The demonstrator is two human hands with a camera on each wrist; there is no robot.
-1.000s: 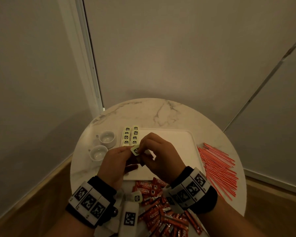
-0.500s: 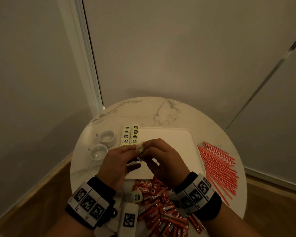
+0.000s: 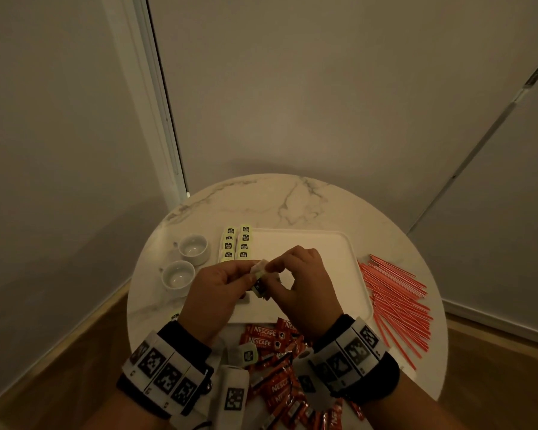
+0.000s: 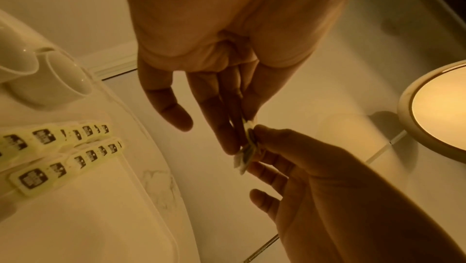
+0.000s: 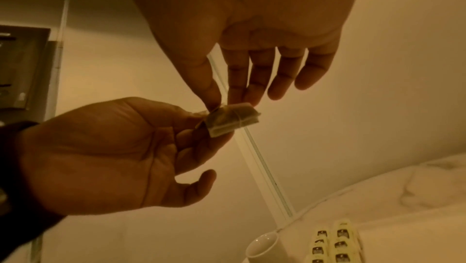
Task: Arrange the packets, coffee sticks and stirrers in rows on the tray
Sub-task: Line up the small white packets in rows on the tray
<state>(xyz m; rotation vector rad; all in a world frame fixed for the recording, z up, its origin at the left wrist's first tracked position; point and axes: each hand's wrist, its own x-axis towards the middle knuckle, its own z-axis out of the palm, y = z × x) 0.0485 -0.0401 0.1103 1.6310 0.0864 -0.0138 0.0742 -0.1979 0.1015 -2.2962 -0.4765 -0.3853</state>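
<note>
The round marble surface point(image 3: 292, 200) carries a white tray point(image 3: 323, 259) at its middle. Red stirrers point(image 3: 395, 299) fan out right of the tray, red coffee sticks point(image 3: 274, 361) pile at the near edge, and two white cups point(image 3: 185, 262) stand left. Two rows of packets point(image 3: 236, 243) lie on the tray's far left corner. Above the tray, the left hand point(image 3: 218, 293) and right hand point(image 3: 305, 283) meet, both pinching one packet point(image 3: 259, 274).
</note>
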